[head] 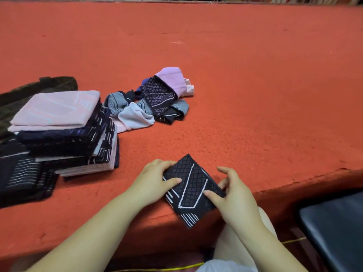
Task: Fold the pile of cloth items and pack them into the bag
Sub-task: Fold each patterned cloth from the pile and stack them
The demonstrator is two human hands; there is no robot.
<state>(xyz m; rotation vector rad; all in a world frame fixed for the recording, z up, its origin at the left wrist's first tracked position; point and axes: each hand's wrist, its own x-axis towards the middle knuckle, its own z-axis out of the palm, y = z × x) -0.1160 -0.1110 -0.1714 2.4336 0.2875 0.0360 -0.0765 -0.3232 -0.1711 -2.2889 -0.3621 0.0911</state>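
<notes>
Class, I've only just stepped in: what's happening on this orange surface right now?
A person is folding cloths. Both hands hold a dark patterned cloth at the near edge of the orange surface: the left hand has its thumb on top, the right hand pinches the right corner. A stack of folded cloths stands at left, and a small unfolded pile waits farther back. A dark bag-like item lies behind the stack.

Two hands are seen, a left hand point(155, 181) and a right hand point(233, 195). One folded dark cloth point(191, 190) is held. Two stacks of folded cloths point(64, 132) point(21, 175), one loose pile point(155, 97) and one dark bag point(39, 87) are counted.
</notes>
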